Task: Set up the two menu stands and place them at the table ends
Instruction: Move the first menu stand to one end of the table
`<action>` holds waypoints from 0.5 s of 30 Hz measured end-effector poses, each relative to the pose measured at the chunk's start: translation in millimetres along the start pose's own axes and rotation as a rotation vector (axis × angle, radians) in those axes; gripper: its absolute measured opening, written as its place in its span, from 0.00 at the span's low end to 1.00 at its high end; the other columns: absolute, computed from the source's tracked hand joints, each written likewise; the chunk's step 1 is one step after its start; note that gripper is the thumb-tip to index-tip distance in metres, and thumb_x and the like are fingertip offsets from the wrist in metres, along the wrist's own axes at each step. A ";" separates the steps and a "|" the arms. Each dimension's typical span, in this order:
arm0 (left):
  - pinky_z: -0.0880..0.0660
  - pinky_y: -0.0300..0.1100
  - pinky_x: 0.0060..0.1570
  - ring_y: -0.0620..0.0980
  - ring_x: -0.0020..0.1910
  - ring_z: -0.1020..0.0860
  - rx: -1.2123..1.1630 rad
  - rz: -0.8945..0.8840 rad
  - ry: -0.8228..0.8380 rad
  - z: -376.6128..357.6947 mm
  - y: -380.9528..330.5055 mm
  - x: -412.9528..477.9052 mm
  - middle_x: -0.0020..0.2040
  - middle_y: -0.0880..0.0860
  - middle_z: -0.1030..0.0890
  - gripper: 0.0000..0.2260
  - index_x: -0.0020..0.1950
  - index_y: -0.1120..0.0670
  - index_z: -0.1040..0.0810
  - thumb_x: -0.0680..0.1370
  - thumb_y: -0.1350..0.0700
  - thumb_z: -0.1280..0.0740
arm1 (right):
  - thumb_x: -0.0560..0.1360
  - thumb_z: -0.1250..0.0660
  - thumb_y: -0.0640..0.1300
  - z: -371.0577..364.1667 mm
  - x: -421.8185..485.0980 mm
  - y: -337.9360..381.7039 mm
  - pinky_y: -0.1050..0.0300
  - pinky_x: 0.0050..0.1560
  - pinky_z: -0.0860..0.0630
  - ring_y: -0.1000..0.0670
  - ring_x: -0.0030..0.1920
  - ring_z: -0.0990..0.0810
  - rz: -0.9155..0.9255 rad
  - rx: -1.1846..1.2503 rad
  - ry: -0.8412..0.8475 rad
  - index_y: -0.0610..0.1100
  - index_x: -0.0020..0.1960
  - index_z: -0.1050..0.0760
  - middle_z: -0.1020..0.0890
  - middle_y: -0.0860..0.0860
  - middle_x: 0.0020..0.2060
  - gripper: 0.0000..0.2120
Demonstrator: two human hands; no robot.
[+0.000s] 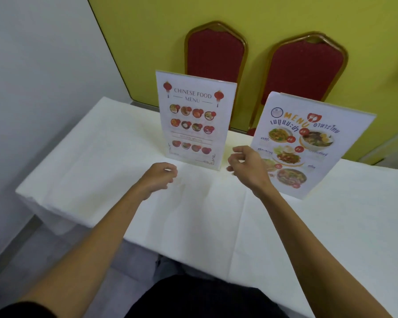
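Two clear menu stands stand upright near the middle of the white-clothed table. The Chinese food menu stand is on the left, and the Thai menu stand leans slightly on the right. My left hand hovers over the cloth just in front of and to the left of the Chinese stand, fingers loosely curled, holding nothing. Between the two stands floats my right hand, fingers apart and empty, overlapping the Thai stand's lower left corner in view.
Two red padded chairs with gold frames, the left chair and the right chair, stand behind the table against a yellow wall. A white wall runs along the left. The table's left end lies near that wall; its right end runs out of frame.
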State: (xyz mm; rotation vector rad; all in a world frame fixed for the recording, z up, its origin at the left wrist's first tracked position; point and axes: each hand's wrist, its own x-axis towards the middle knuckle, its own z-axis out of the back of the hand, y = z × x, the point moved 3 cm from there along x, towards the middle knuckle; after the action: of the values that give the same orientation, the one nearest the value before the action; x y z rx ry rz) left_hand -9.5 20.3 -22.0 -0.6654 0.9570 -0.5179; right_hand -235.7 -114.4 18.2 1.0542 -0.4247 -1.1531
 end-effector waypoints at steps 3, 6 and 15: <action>0.21 0.52 0.60 0.56 0.58 0.19 -0.047 -0.020 -0.100 26.3 2.1 18.9 0.58 0.56 0.18 0.12 0.61 0.55 0.20 0.78 0.56 0.34 | 0.79 0.35 0.45 -14.0 11.2 14.8 0.42 0.52 0.17 0.45 0.49 0.14 -0.022 -0.015 0.000 0.42 0.70 0.30 0.18 0.46 0.61 0.21; 0.22 0.55 0.61 0.56 0.58 0.20 -0.068 -0.036 -0.143 47.5 -4.4 35.9 0.60 0.54 0.19 0.17 0.66 0.53 0.23 0.77 0.54 0.34 | 0.79 0.35 0.47 -24.2 21.9 23.7 0.42 0.55 0.18 0.41 0.56 0.16 -0.088 -0.029 -0.011 0.42 0.73 0.34 0.21 0.44 0.66 0.25; 0.29 0.48 0.65 0.56 0.73 0.30 0.042 -0.146 -0.174 75.8 -37.8 75.0 0.75 0.54 0.29 0.25 0.80 0.51 0.40 0.83 0.57 0.41 | 0.78 0.35 0.43 -58.1 46.4 35.5 0.42 0.54 0.17 0.40 0.57 0.19 -0.197 -0.065 -0.070 0.42 0.69 0.33 0.21 0.44 0.63 0.21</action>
State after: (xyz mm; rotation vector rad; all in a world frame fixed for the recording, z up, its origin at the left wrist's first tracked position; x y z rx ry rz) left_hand 88.4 -34.2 -6.7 -0.7340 0.7356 -0.5970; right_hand -155.0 -128.5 9.7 1.0177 -0.3418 -1.3733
